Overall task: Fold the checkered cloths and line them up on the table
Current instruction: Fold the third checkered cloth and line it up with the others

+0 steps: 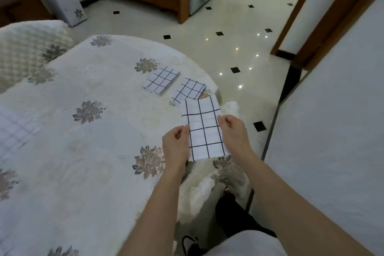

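Observation:
I hold a white cloth with a black grid (204,129) in the air over the table's right edge, folded into a long strip. My left hand (176,143) pinches its left edge and my right hand (233,131) pinches its right edge. Two folded checkered cloths lie side by side on the table beyond it: one (161,79) farther left, the other (188,91) just above the held strip. More checkered cloth (14,131), unfolded, lies at the table's far left edge.
The table (83,151) wears a white quilted cover with grey flower prints. A padded seat (27,48) stands at the back left. Glossy tiled floor (239,37) lies to the right, bounded by a white wall (332,131). My legs show below the table edge.

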Available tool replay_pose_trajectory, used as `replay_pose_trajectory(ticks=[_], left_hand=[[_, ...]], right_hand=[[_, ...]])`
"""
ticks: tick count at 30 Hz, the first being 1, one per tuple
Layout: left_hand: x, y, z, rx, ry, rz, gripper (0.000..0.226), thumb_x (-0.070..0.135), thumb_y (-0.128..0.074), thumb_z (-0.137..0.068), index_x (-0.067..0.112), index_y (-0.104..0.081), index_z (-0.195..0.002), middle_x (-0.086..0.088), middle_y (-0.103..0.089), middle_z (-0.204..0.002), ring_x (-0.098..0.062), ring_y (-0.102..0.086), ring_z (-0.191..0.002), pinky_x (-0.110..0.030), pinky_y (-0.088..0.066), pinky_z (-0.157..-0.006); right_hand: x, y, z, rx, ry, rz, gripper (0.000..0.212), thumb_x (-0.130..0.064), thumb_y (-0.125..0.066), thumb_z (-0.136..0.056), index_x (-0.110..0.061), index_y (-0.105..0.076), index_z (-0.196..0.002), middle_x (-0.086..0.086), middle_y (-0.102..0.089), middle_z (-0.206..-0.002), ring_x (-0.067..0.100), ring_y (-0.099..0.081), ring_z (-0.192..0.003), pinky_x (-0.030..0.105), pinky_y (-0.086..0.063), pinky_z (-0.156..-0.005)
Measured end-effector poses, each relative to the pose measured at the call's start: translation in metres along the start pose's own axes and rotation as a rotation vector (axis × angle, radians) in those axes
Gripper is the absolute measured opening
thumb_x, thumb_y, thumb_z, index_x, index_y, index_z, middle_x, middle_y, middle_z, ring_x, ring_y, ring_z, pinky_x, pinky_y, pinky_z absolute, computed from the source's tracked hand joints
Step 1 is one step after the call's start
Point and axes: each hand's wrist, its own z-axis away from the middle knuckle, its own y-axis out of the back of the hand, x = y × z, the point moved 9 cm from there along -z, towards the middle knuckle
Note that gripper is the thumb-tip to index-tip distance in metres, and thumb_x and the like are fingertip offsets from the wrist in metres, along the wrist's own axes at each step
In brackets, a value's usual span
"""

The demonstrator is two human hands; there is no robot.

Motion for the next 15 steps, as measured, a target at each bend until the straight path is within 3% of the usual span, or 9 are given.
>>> replay_pose_trajectory(ticks=[3, 5, 8, 12, 15], left_hand=[[0.019, -0.039, -0.015, -0.071, -0.051, -0.030, 0.022, 0.026, -0.061, -0.097, 0.029, -0.071, -0.077, 0.014, -0.073, -0.076, 0.001, -0.066, -0.073, -0.016, -0.050, -0.065], [0.026, -0.066, -0.029, -0.101, -0.076, -0.058, 0.020, 0.028, -0.061, -0.096, 0.022, -0.075, -0.083, 0.011, -0.074, -0.078, -0.003, -0.068, -0.076, -0.022, -0.051, -0.068], [0.040, -0.115, -0.053, -0.152, -0.126, -0.137, 0.019, 0.029, -0.061, -0.095, 0.020, -0.077, -0.088, 0.010, -0.074, -0.080, -0.005, -0.068, -0.079, -0.028, -0.053, -0.074], [0.057, -0.193, -0.086, -0.226, -0.144, -0.150, 0.020, 0.024, -0.060, -0.096, 0.016, -0.075, -0.084, 0.009, -0.073, -0.077, -0.003, -0.067, -0.075, -0.022, -0.051, -0.069], [0.066, -0.255, -0.111, -0.261, -0.130, -0.158, 0.021, 0.024, -0.060, -0.096, 0.016, -0.075, -0.085, 0.007, -0.074, -0.077, -0.007, -0.068, -0.077, -0.027, -0.053, -0.070]], right_hand=[[0.015, 0.029, -0.025, 0.042, -0.036, -0.034, 0.041, -0.035, -0.051, -0.101, -0.012, -0.048, -0.067, -0.006, -0.040, -0.059, 0.012, -0.038, -0.058, 0.029, -0.034, -0.060], [0.026, 0.047, -0.043, 0.071, -0.066, -0.056, 0.038, -0.037, -0.051, -0.101, -0.010, -0.055, -0.073, -0.005, -0.045, -0.062, 0.011, -0.041, -0.060, 0.029, -0.037, -0.061], [0.041, 0.074, -0.076, 0.129, -0.100, -0.098, 0.036, -0.034, -0.052, -0.101, -0.017, -0.054, -0.070, -0.010, -0.046, -0.060, 0.008, -0.042, -0.057, 0.027, -0.036, -0.059], [0.063, 0.114, -0.135, 0.197, -0.151, -0.126, 0.038, -0.033, -0.052, -0.101, -0.006, -0.056, -0.075, -0.002, -0.049, -0.065, 0.012, -0.045, -0.063, 0.030, -0.039, -0.063], [0.078, 0.150, -0.184, 0.199, -0.181, -0.128, 0.039, -0.034, -0.051, -0.101, -0.005, -0.056, -0.076, 0.000, -0.050, -0.066, 0.012, -0.046, -0.064, 0.030, -0.038, -0.063]])
